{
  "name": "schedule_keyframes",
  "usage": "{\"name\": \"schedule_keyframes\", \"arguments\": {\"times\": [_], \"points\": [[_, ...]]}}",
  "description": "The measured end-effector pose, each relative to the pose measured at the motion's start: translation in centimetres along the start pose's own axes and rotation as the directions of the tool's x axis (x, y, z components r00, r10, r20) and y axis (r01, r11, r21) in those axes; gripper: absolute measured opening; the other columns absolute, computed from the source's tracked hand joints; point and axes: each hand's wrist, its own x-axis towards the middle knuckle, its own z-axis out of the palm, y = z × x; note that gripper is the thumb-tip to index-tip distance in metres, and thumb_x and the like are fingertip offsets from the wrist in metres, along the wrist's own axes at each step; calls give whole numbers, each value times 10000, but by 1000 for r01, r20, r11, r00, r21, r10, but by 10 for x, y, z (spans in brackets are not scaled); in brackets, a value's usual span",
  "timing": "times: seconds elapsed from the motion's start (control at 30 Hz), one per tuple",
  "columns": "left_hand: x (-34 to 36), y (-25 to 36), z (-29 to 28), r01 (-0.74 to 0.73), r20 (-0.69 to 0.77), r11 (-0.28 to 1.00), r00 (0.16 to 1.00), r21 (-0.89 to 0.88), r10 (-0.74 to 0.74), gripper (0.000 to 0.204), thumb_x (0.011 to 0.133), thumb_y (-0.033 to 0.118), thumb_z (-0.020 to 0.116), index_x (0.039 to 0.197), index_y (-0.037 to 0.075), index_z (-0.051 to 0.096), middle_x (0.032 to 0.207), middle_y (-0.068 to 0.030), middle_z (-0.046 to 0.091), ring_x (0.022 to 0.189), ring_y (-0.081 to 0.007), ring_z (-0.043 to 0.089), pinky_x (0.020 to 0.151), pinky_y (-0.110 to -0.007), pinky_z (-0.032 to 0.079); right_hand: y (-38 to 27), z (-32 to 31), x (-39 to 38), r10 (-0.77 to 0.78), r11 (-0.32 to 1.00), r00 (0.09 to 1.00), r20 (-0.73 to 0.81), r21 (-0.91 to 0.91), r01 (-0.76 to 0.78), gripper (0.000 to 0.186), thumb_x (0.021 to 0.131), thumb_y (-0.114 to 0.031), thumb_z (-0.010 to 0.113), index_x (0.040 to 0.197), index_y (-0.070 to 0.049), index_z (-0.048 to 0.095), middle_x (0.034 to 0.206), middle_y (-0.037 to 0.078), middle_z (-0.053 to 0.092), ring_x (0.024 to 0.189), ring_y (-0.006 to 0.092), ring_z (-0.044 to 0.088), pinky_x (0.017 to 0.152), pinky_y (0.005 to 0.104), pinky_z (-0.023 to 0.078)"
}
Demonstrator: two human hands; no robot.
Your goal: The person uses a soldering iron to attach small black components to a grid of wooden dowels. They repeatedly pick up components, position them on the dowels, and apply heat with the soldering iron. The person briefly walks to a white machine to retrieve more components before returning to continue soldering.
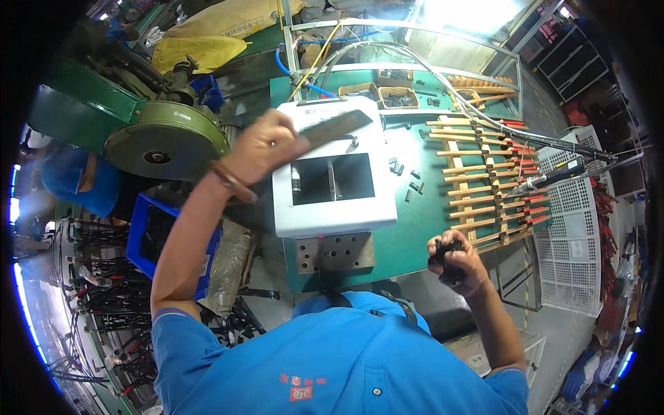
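My left hand (266, 145), slightly blurred, grips a flat, dark elongated bar (342, 126) over the top of a white machine housing (287, 214). The housing has a rectangular opening (318, 181) with a metal piece and a cylinder inside. A steel plate with holes (339, 254) sits in front of it. My right hand (456, 266), near the green bench's (422, 270) front edge, clutches black parts (447, 254). Small dark pieces (411, 181) lie scattered right of the housing.
Wooden racks (470, 180) of red-tipped sticks stand right, a pneumatic tool (546, 181) among them. Left are a green machine (159, 138), a blue bin (142, 249) and a co-worker in blue (79, 180). Cardboard trays (398, 98) and looping hoses line the back; white perforated panels (564, 263) stand far right.
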Motion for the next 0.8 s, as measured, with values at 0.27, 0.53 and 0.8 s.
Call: {"name": "schedule_keyframes", "arguments": {"times": [0.27, 0.53, 0.8], "points": [[-134, -25, -53, 295, -649, 840, 756, 455, 85, 376, 965, 240, 471, 1193, -54, 529, 1040, -93, 574, 962, -175, 546, 883, -307, 423, -39, 72, 111, 56, 956, 972, 228, -292, 14, 230, 777, -42, 659, 983, -38, 557, 923, 129, 582, 725, 188, 584, 628, 286, 482], [-264, -86, -3, 530, -719, 764, 359, -368, -595, 397, 970, 265, 481, 1167, -76, 528, 1020, -109, 562, 902, -166, 535, 829, -283, 444, -24, 107, 196, 36, 202, 908, 418, -892, 404, 253, 718, -20, 654, 960, -77, 606, 923, 76, 577, 843, 216, 588, 741, 307, 509], [-272, -92, 5, 177, -628, 687, 294, -705, -720, 380, 951, 279, 514, 1097, -70, 550, 964, -85, 559, 868, -146, 524, 807, -277, 445, -7, 114, 202, 113, -336, 882, 458, -817, 468, 387, 748, -76, 673, 1107, -143, 546, 1026, 85, 497, 928, 277, 571, 711, 373, 527]]}}
